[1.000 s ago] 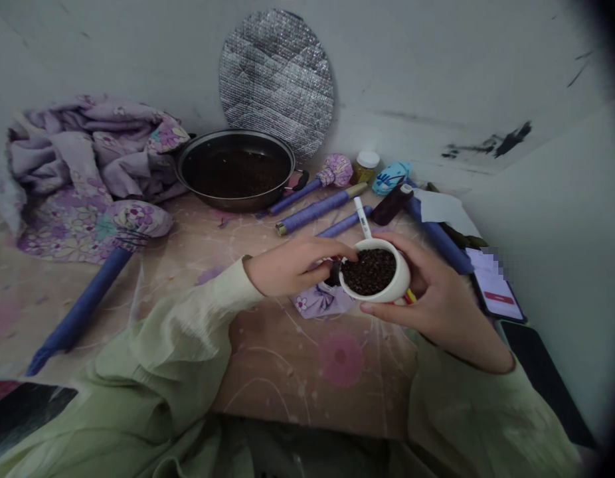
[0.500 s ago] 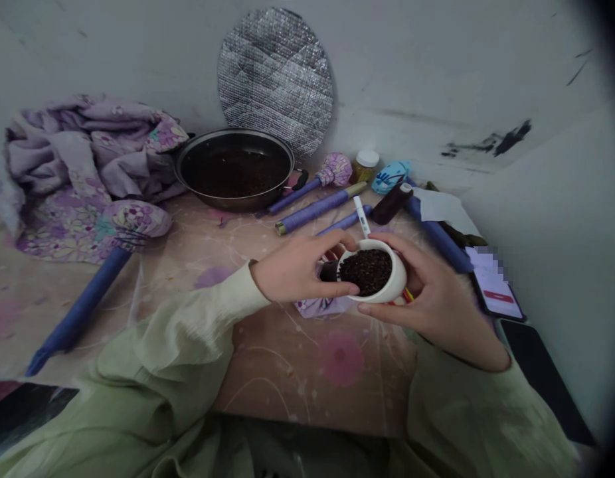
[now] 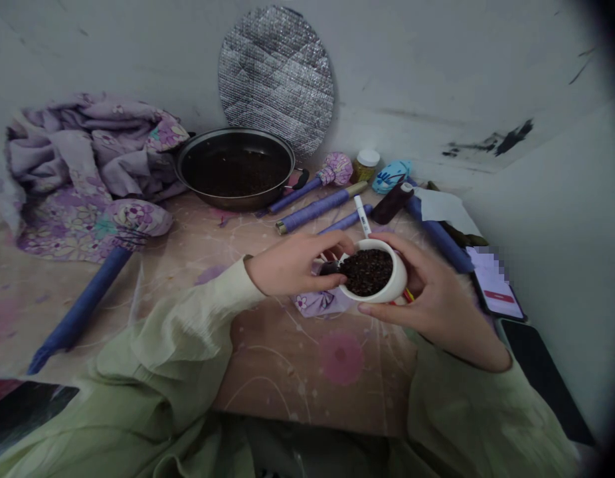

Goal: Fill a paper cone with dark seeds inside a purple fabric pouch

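Note:
A white cup (image 3: pixel 398 273) filled with dark grains (image 3: pixel 368 271) is tilted toward me above the table. My right hand (image 3: pixel 432 302) wraps its right side, thumb below and fingers behind. At the cup's left rim is my left hand (image 3: pixel 297 262), its fingers curled and its thumb stretched to the rim. A dark, short object (image 3: pixel 329 267) shows between that thumb and the fingers; its kind is unclear. Below the hands lies a purple flowered cloth bundle (image 3: pixel 320 303), partly covered. Behind the cup, a white marker (image 3: pixel 362 216) points upward.
A dark pan (image 3: pixel 235 202) stands at the back, beside crumpled flowered cloth (image 3: pixel 88 153). A blue-handled cloth-headed stick (image 3: pixel 83 309) lies left. Blue rolls (image 3: pixel 317 209), a small jar (image 3: pixel 366 164) and a thread spool (image 3: pixel 392 204) lie behind. Phones (image 3: pixel 497 292) line the right edge.
My left hand has shifted slightly left, its thumb drawing back from over the grains to the cup's rim. My right hand and the cup have stayed nearly still.

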`<control>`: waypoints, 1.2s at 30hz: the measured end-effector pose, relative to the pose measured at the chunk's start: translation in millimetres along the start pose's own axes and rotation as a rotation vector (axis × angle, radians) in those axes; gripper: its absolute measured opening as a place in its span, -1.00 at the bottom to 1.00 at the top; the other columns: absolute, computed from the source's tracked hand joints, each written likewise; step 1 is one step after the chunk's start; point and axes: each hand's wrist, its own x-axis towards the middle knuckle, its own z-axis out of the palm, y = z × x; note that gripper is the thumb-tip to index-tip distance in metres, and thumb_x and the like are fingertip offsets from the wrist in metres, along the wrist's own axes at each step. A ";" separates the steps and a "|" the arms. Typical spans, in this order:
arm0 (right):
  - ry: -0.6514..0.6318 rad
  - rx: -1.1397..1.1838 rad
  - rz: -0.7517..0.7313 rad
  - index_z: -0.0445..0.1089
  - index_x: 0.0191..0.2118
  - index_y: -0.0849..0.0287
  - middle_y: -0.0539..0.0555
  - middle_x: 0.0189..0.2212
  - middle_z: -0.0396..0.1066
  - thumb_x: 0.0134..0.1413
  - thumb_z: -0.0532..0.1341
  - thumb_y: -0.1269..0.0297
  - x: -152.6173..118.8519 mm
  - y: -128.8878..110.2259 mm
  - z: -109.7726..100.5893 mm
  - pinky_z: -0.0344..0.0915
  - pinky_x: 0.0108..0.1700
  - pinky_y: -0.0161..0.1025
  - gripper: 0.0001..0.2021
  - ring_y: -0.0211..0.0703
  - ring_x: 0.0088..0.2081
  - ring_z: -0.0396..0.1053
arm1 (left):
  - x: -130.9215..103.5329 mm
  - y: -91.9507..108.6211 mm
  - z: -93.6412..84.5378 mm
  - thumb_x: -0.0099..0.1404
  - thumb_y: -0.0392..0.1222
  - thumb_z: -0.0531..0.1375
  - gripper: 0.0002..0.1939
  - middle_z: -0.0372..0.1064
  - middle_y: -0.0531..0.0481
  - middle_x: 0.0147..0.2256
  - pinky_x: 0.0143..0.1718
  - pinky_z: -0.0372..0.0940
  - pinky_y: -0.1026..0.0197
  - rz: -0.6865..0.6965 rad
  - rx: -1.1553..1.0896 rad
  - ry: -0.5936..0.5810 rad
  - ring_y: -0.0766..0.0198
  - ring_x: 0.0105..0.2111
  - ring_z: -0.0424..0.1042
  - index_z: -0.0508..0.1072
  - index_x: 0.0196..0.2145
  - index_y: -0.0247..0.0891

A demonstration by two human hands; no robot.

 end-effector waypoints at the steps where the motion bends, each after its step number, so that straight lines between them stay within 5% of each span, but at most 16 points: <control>1: -0.002 0.000 0.001 0.19 0.14 0.00 0.12 0.13 0.26 -0.25 0.43 0.12 -0.1 -0.2 0.1 0.27 0.12 0.06 -0.25 0.15 0.11 0.28 | 0.1 -0.4 -0.8 0.19 -0.25 0.20 -0.71 0.45 -0.04 -0.25 -0.20 0.30 0.28 0.010 -0.017 -0.005 0.32 -0.26 0.44 0.31 -0.12 -0.31; 12: -0.003 0.018 0.011 0.18 0.14 -0.05 0.09 0.14 0.25 -0.26 0.43 0.10 -0.2 0.4 0.3 0.28 0.12 0.10 -0.23 0.18 0.13 0.26 | 1.0 -4.0 -1.6 0.23 -0.46 0.00 -0.57 0.43 -0.18 -0.05 -0.04 0.29 0.20 0.158 0.071 -0.052 0.24 -0.09 0.43 0.31 0.05 -0.35; 23: -0.008 0.014 0.016 0.19 0.13 -0.10 0.07 0.12 0.26 -0.26 0.43 0.11 0.0 -1.2 0.1 0.29 0.11 0.12 -0.25 0.20 0.12 0.27 | 0.9 -3.5 -5.5 0.23 -0.45 -0.01 -0.69 0.45 -0.17 -0.13 -0.12 0.29 0.25 0.160 0.066 -0.084 0.27 -0.17 0.44 0.36 -0.09 -0.40; 28: -0.005 0.015 0.020 0.19 0.13 -0.06 0.08 0.11 0.27 -0.28 0.44 0.13 0.7 -1.5 -0.2 0.29 0.11 0.10 -0.24 0.19 0.12 0.27 | 0.5 -3.1 -5.4 0.24 -0.42 0.01 -0.62 0.46 -0.14 -0.15 -0.19 0.30 0.26 0.120 0.072 -0.072 0.29 -0.24 0.45 0.30 0.02 -0.38; 36: -0.006 0.015 0.019 0.19 0.13 -0.05 0.09 0.11 0.27 -0.27 0.44 0.11 0.3 -0.7 0.1 0.30 0.10 0.08 -0.24 0.17 0.11 0.28 | -0.2 -4.5 -4.7 0.25 -0.42 0.00 -0.65 0.44 -0.18 -0.07 -0.06 0.29 0.21 0.126 0.082 -0.082 0.23 -0.09 0.43 0.35 -0.02 -0.35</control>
